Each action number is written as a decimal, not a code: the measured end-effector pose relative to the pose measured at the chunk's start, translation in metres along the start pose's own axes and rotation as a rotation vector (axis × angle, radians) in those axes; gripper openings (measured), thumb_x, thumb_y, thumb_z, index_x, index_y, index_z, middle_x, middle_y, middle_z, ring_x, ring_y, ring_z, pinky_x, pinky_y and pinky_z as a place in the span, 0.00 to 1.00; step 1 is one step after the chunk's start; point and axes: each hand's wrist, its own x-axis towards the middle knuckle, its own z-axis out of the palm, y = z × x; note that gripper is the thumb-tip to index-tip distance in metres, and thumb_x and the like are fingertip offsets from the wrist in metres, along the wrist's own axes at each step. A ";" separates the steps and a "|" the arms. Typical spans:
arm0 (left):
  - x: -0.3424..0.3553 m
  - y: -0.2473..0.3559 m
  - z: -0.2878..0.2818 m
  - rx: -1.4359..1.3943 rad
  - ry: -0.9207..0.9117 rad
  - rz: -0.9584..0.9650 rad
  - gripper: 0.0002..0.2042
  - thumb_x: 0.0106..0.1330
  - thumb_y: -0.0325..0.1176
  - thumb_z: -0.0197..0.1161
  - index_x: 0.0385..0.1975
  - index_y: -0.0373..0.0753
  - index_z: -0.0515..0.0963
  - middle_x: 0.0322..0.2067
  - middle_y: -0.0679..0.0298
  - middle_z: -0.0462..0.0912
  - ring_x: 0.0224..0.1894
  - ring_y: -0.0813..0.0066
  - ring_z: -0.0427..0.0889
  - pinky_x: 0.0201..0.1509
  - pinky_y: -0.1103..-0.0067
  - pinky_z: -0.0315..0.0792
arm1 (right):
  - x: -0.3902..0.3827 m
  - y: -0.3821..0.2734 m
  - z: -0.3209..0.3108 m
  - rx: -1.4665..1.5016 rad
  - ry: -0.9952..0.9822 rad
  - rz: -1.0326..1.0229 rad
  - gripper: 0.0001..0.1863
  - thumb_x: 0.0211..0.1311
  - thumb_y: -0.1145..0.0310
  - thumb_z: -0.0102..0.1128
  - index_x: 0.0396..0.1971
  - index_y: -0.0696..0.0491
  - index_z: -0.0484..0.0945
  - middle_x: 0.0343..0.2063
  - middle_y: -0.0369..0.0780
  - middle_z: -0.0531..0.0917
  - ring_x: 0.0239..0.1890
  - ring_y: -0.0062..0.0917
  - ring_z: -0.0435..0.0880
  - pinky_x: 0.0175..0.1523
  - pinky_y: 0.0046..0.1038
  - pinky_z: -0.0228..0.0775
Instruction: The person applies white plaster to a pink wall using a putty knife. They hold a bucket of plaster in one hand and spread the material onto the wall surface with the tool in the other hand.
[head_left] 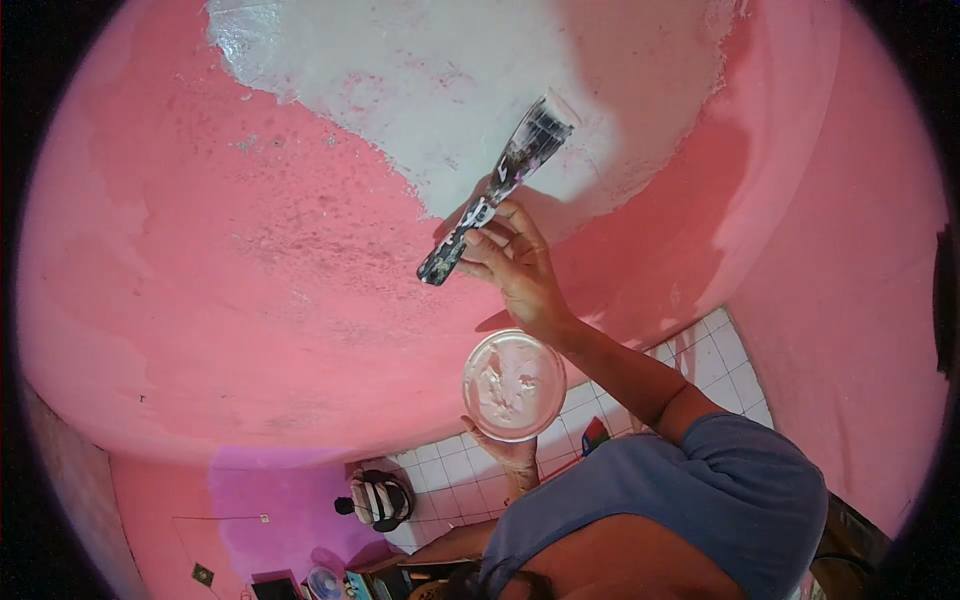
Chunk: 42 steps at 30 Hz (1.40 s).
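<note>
The pink wall (pixel 250 250) fills nearly everything in front of me, curving with the lens, and a broad white patch of filler (pixel 440 90) covers its upper middle, ragged along the lower edge where pink shows through in specks. To the right the wall turns a corner into another pink face. Low on the left a stretch of the wall is painted purple (pixel 265 510), with a small dark square plate (pixel 203 574) on the pink just beside it.

Below lies a white tiled floor (pixel 715 365), a dark round bag or basket (pixel 380 498) standing on it near the purple stretch. My grey-blue sleeve (pixel 720 500) crosses the lower right.

My left hand (pixel 505 452) cups a round white tub (pixel 514 385) from beneath, fingers curled under its rim; the tub holds white paste smeared about its inside. It bears no label that I can see.

My right hand (pixel 520 270) is raised to the wall, fingers pinching the dark, paint-spattered handle of a putty knife (pixel 500 185). Its blade lies against the white patch, near the patch's lower edge.
</note>
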 end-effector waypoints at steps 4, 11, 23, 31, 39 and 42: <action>-0.001 0.004 -0.004 0.076 -0.003 0.001 0.36 0.59 0.59 0.53 0.63 0.44 0.55 0.65 0.58 0.50 0.66 0.59 0.50 0.67 0.55 0.44 | -0.017 0.018 0.006 0.081 -0.011 0.155 0.14 0.60 0.77 0.53 0.46 0.52 0.66 0.41 0.37 0.74 0.47 0.24 0.75 0.52 0.35 0.73; -0.005 0.011 -0.020 0.073 0.044 0.025 0.37 0.59 0.59 0.53 0.63 0.44 0.54 0.64 0.59 0.51 0.65 0.60 0.51 0.66 0.54 0.45 | -0.051 0.042 0.011 -0.015 -0.174 0.219 0.17 0.63 0.76 0.51 0.50 0.53 0.62 0.41 0.35 0.74 0.47 0.21 0.74 0.54 0.32 0.70; -0.003 -0.019 0.056 0.015 0.130 -0.062 0.34 0.61 0.60 0.47 0.63 0.45 0.56 0.65 0.58 0.53 0.66 0.56 0.53 0.67 0.55 0.47 | -0.127 -0.118 -0.090 -1.427 -0.351 0.306 0.18 0.58 0.74 0.52 0.50 0.49 0.72 0.34 0.42 0.78 0.36 0.28 0.79 0.39 0.30 0.74; 0.013 -0.049 0.067 -0.173 -0.013 -0.289 0.31 0.58 0.51 0.51 0.60 0.43 0.60 0.60 0.57 0.62 0.62 0.57 0.61 0.65 0.58 0.55 | -0.162 -0.179 -0.099 -2.319 -0.621 0.054 0.24 0.52 0.75 0.53 0.49 0.35 0.75 0.34 0.39 0.77 0.36 0.33 0.76 0.40 0.34 0.69; 0.052 -0.046 0.033 -0.211 -0.051 -0.295 0.30 0.58 0.50 0.49 0.59 0.41 0.61 0.60 0.55 0.62 0.61 0.54 0.61 0.63 0.57 0.57 | -0.153 -0.166 -0.097 -2.449 -0.590 0.228 0.24 0.52 0.76 0.53 0.48 0.34 0.75 0.35 0.39 0.77 0.37 0.33 0.75 0.40 0.33 0.69; 0.052 -0.047 0.023 -0.186 -0.021 -0.279 0.31 0.57 0.49 0.50 0.59 0.40 0.61 0.60 0.55 0.62 0.61 0.54 0.61 0.63 0.57 0.58 | -0.149 -0.167 -0.095 -2.453 -0.672 0.241 0.25 0.51 0.76 0.54 0.48 0.34 0.75 0.35 0.39 0.76 0.37 0.33 0.75 0.40 0.33 0.69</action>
